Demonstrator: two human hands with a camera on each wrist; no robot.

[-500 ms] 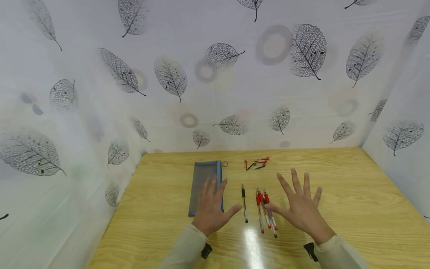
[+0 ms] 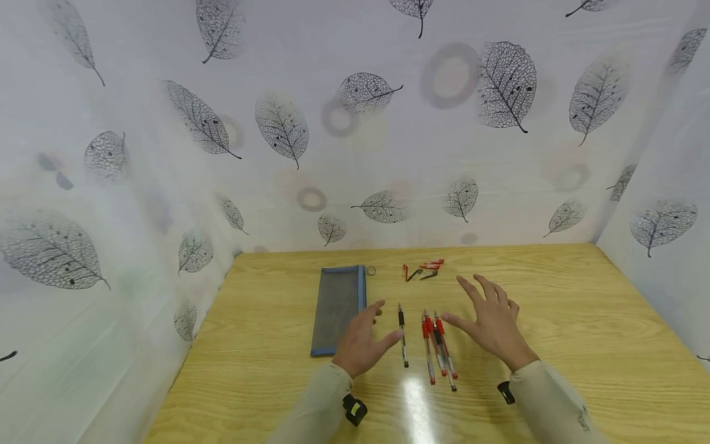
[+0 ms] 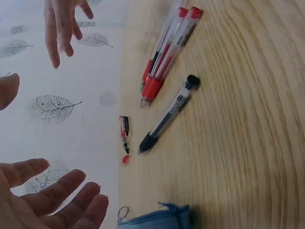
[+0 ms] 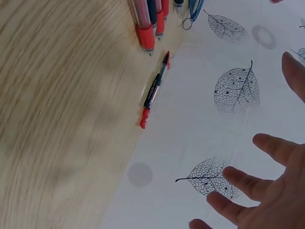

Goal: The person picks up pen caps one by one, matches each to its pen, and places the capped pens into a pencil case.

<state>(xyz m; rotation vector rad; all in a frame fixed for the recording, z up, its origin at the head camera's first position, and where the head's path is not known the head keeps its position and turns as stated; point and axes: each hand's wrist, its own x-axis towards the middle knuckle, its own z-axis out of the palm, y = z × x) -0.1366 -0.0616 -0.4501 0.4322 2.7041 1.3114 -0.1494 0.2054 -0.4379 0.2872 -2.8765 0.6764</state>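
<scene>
My left hand (image 2: 363, 342) hovers over the right edge of a blue-edged mesh zip pouch (image 2: 337, 308), fingers loosely bent, holding nothing. Just right of that hand lies a pen with a black grip (image 2: 403, 339), uncapped, its tip pointing to the back. A bundle of uncapped pens (image 2: 431, 354), mostly with red grips and one black, lies nearest to my right hand (image 2: 493, 327). That hand hangs in the air beside them, its fingers relaxed and apart from the thumb. In the right wrist view, nothing is between the fingers (image 4: 243, 183).
Several red and black pen caps (image 2: 429, 266) lie in a small group toward the table's back. The pouch's zip ring (image 2: 371, 270) sticks out at its top right corner. A leaf-printed white sheet (image 2: 388, 142) walls the wooden table (image 2: 554, 370) at the back and sides.
Both hands went from flat, widely spread fingers to loosely bent ones. The left hand turned and shifted slightly right, uncovering more of the pouch. Pens, caps and pouch stayed put.
</scene>
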